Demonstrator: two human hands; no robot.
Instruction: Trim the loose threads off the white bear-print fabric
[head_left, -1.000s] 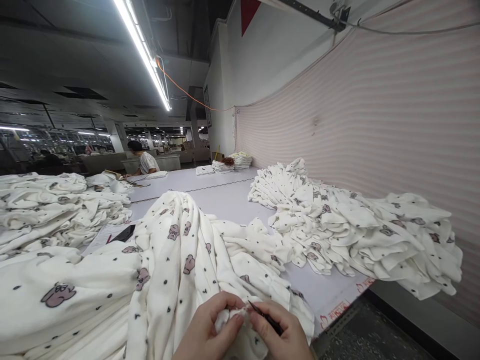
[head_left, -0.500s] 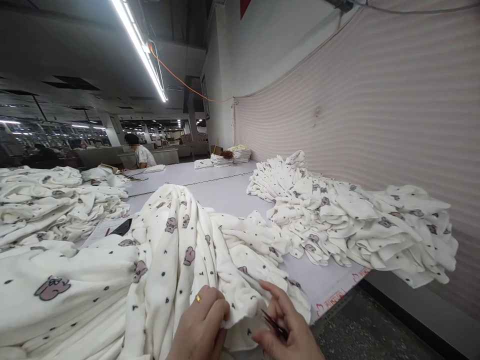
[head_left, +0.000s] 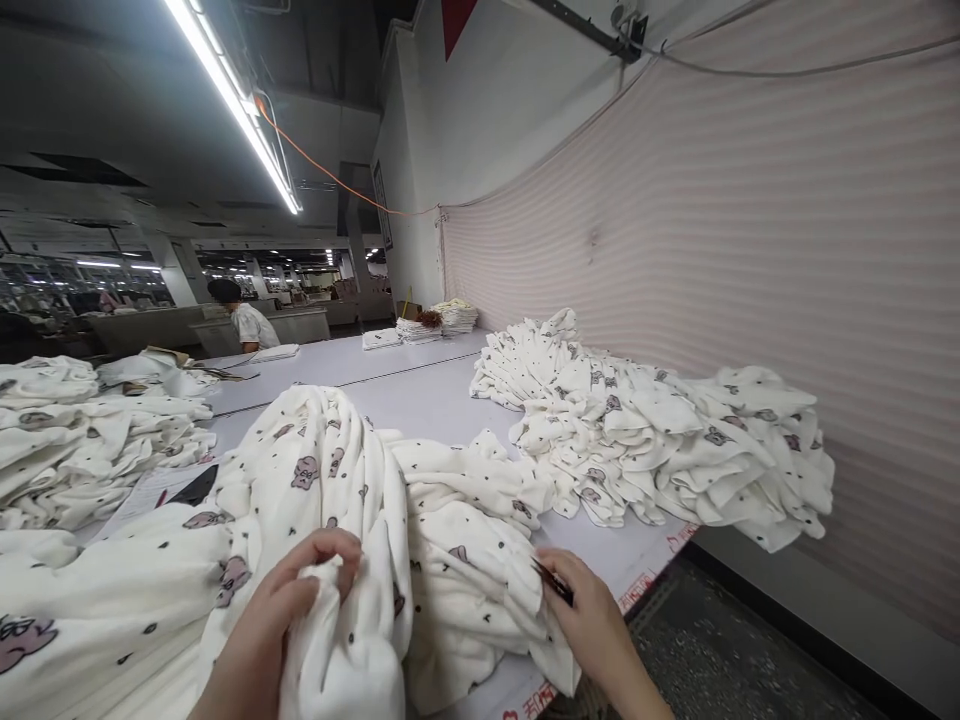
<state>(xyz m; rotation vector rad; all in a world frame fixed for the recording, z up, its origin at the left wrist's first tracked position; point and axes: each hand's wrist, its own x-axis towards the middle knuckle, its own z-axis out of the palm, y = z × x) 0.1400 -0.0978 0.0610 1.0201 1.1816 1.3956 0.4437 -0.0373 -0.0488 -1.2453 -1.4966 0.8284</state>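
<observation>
My left hand (head_left: 277,600) is closed on a bunched fold of white plush fabric (head_left: 341,650) printed with mauve cartoon animals and small dark marks. Small dark thread snips (head_left: 553,582) are held in my right hand (head_left: 592,620), their thin points toward the cloth. That hand rests against the right edge of a second part of the white fabric (head_left: 480,570), near the table's front edge. Some of its fingers are hidden by the hand itself, so I cannot tell whether it also grips the cloth.
A large heap of similar fabric (head_left: 660,430) lies to the right, overhanging the table (head_left: 427,375). Another heap (head_left: 90,450) is on the left, beside paper and a dark flat item (head_left: 195,485). Folded stacks (head_left: 457,316) stand at the back. A person (head_left: 251,325) is beyond the table.
My left hand has moved left and up with a fold of the fabric. My right hand has gone from beside the cloth edge to against it, still holding the snips. The view has turned slightly right.
</observation>
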